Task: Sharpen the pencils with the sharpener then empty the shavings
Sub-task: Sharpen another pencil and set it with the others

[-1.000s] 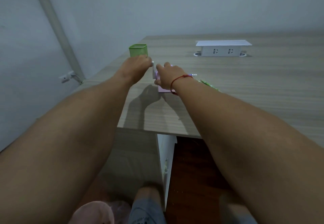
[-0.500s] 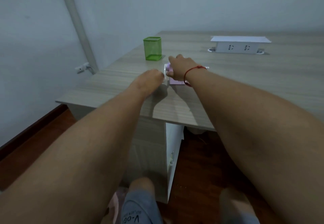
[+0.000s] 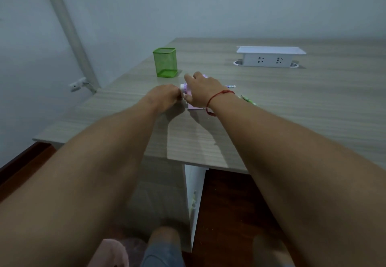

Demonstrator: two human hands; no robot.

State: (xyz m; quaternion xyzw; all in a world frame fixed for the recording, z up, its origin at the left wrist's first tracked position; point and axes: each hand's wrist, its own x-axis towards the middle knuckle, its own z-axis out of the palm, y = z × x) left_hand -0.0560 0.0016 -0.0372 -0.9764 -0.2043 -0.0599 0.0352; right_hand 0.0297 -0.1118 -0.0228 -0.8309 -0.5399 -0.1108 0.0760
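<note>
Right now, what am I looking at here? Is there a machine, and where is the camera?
No machine: these are a person's two bare arms, filmed by one camera worn on their head, looking down at a desk. The right hand grips a pink sharpener; the left hand pinches what looks like its crank. A pencil pokes out behind the right hand; a green pencil lies nearby. Further back stand a green mesh cup and a white socket box.

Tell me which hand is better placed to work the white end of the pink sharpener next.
Left, most likely. The left hand sits curled against the white end of the sharpener, while the right hand grips it from above, holding it down on the table.
</note>
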